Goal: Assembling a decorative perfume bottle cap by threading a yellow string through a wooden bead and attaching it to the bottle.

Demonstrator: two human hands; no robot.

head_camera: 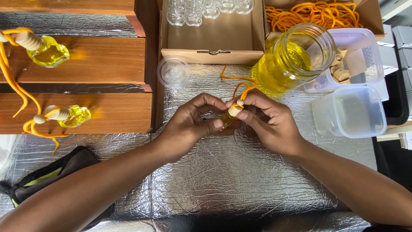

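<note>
Head view, frame centre: left hand (189, 124) grips a small yellow-filled bottle (226, 120) over the foil-covered table (223, 180); right hand (264, 118) pinches its wooden cap (235, 110) with orange cord (240, 86). Large jar (292, 58) of yellow liquid stands just beyond, upper right.

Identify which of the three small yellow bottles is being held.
The small bottle between the left hand and right hand; the other two bottles lie on wooden shelves.
</note>
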